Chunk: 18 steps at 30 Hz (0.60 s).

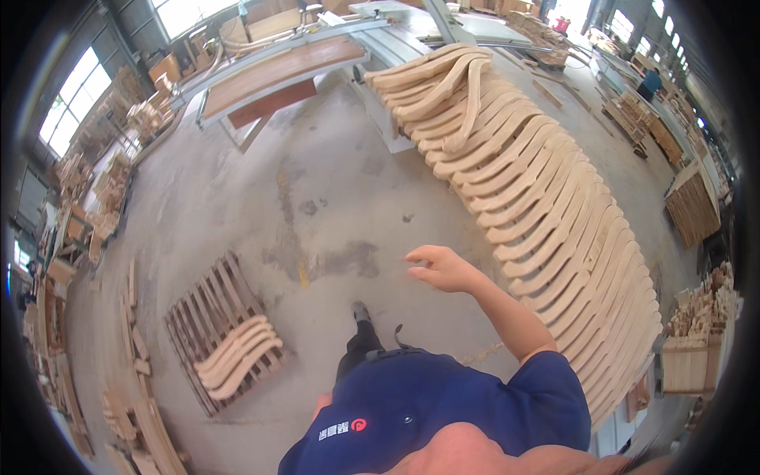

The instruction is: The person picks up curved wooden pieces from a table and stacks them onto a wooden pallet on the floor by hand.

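My right hand is held out in front of my body, over the concrete floor. Its thumb and index finger are apart and nothing is in it. To its right, a long row of curved wooden pieces lies packed side by side, and the hand does not touch them. Several more curved pieces rest crosswise on the far end of the row. Of my left arm only a small patch of skin shows beside the blue shirt; the left hand itself is hidden.
A slatted wooden pallet on the floor at left carries a few curved pieces. Ahead stands a machine table with a brown top. Stacked timber lines the right side; wooden strips lie at lower left.
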Available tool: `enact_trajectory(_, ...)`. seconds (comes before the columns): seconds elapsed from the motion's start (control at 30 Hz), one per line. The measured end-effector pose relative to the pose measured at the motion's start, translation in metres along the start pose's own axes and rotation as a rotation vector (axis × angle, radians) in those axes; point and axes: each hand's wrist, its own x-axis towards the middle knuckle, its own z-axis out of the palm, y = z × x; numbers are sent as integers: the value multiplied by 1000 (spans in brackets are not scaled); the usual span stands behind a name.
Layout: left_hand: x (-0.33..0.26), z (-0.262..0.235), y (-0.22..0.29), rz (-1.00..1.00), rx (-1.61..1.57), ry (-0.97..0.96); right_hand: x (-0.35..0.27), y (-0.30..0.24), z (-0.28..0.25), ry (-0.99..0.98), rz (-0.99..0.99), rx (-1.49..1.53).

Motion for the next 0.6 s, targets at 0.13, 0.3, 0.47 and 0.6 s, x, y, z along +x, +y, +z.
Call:
enact_trajectory(0.13,126,-98,51,381,417,-28,59,35,-38,169,264,48)
enact_trajectory(0.3,272,-219,141,-125,-200,-31,138,88,-90,418,291,-44)
enact_trajectory(0.47,340,-312,262,73,-487,82,219,122,-156,622,467,-192)
enact_trajectory(0.6,345,-350,363,142,-629,70,273,164,-213,838,626,-273)
